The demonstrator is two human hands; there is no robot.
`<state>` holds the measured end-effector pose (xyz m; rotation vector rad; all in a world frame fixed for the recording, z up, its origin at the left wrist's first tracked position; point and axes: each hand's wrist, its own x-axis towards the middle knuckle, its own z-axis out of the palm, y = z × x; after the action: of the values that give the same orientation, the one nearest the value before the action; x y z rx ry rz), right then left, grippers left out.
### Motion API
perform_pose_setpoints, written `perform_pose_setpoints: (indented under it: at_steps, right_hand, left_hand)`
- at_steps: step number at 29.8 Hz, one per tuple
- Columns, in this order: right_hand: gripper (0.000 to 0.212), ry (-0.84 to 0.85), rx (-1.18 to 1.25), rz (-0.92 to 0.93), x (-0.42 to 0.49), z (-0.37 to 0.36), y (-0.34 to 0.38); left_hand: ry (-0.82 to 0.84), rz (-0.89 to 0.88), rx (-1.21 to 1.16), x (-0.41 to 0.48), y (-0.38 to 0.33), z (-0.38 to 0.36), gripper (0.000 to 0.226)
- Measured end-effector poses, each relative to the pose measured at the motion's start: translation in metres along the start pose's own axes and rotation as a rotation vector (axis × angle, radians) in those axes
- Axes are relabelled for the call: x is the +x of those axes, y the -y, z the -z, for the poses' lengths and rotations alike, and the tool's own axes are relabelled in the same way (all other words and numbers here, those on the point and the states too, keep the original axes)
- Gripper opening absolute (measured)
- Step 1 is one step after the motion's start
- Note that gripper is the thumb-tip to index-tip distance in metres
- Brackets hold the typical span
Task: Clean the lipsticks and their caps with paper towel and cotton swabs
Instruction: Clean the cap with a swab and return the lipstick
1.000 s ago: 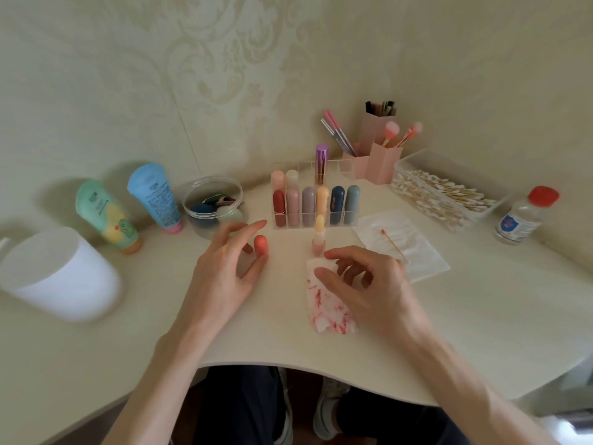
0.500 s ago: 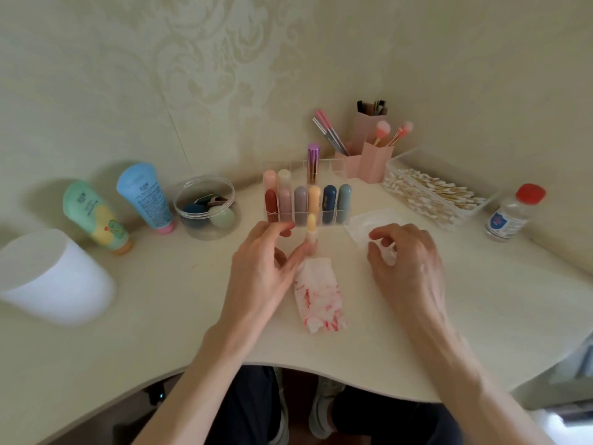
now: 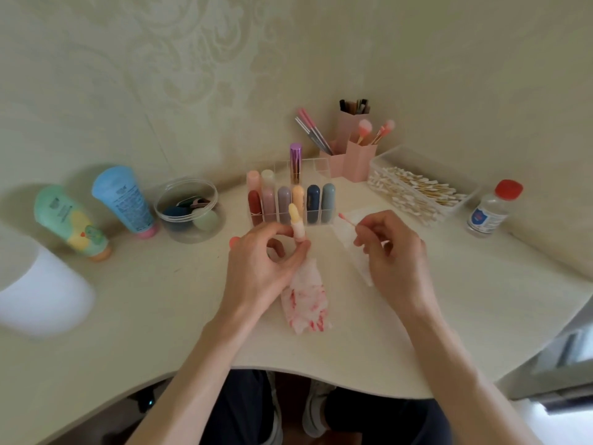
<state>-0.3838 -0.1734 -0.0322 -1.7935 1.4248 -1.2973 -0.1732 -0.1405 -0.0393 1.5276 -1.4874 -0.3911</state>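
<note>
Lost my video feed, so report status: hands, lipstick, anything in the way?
Left hand holds the uncapped lipstick upright. Right hand pinches a cotton swab, tip not touching the lipstick. Stained paper towel by left hand; nothing between.

No text legible, blue tube (image 3: 123, 200) with a block of small dark print, too blurred to read, green tube (image 3: 69, 220) with a small printed mark, unreadable, clear bottle (image 3: 489, 213) with a blue-and-white label, wording unreadable
</note>
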Motion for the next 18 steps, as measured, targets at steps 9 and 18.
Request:
perform_pose_setpoints:
  at_steps: [9,18]
  right_hand:
    - [0.012,0.208,0.255,0.204,-0.009,-0.009,0.015]
    - [0.005,0.172,0.203,0.245,-0.011,-0.015,0.018]
  left_hand:
    - [0.042,0.037,-0.489,-0.007,-0.007,0.014,0.013]
    - [0.175,0.026,-0.482,-0.01,-0.007,0.013,0.015]
